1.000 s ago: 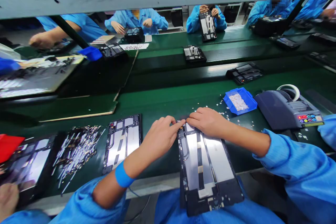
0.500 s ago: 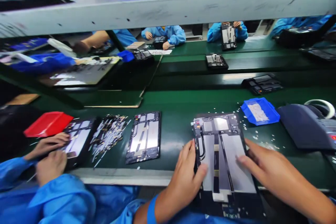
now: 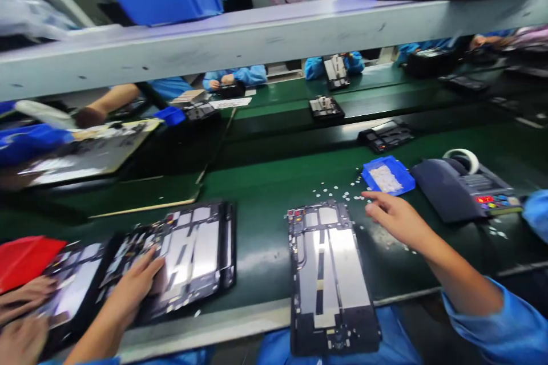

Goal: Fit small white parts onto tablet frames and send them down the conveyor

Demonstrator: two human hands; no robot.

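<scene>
Left hand [image 3: 135,282] flat on a blurry panel [image 3: 194,254], fingers spread, gripping nothing. Right hand [image 3: 391,217] loose, reaching among tiny white bits [image 3: 338,189] near blue tray [image 3: 387,175]. Middle panel [image 3: 329,274] untouched on green tabletop [image 3: 265,182]. Probably thin, stiff, easily scratched; best held by the edges

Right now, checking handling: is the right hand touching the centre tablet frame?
Apart: the head view shows green belt between the right hand and the centre tablet frame.

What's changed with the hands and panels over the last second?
Both hands let go of the middle panel. The left hand went left onto the next panel; the right hand reached right toward the white bits by the blue tray. The middle panel, tray and tape dispenser kept their places.
</scene>
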